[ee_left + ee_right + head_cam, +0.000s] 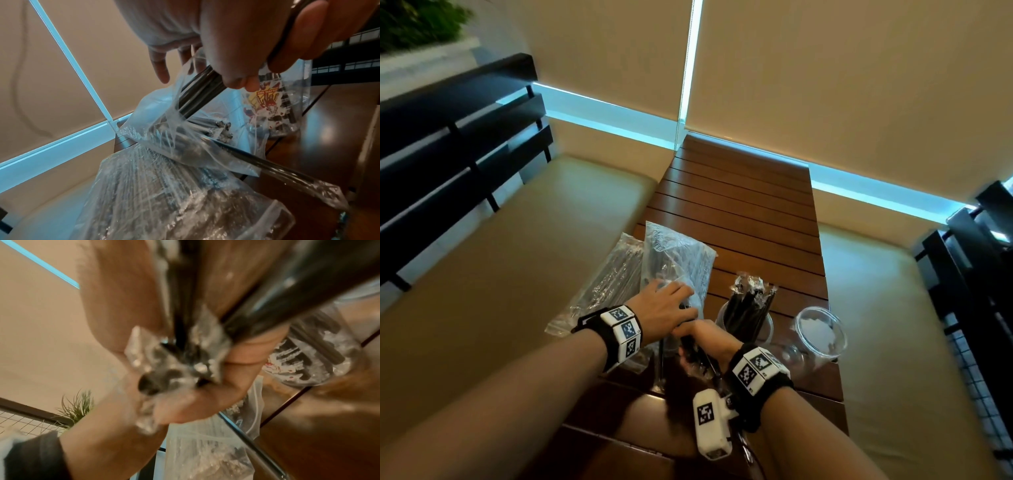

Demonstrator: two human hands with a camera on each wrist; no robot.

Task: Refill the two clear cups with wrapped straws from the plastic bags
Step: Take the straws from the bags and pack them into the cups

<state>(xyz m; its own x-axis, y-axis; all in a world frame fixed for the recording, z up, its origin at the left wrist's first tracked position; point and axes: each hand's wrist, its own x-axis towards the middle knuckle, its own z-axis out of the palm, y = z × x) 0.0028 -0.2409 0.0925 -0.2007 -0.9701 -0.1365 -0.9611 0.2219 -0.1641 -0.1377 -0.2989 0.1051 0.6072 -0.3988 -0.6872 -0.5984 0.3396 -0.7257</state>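
Two clear plastic bags of black wrapped straws lie on the slatted wooden table point(743, 212): one bag point(613, 274) at the left edge, the other bag point(681, 257) overlapping it. My left hand point(666, 303) lies flat on the second bag point(156, 113) with fingers point(160, 68) straight. Just below it, my right hand point(700, 334) grips a bundle of straws point(202, 86) drawn from the bag's mouth; their crinkled wrapper ends point(174, 363) show blurred. A clear cup point(744, 325) holds several straws. Right of it stands an empty clear cup point(820, 334).
One loose wrapped straw point(283, 175) lies across the table beside the bag mouth. Beige cushioned benches point(524, 274) flank the table on both sides, with dark slatted backrests point(448, 144). The far half of the table runs to the blinds.
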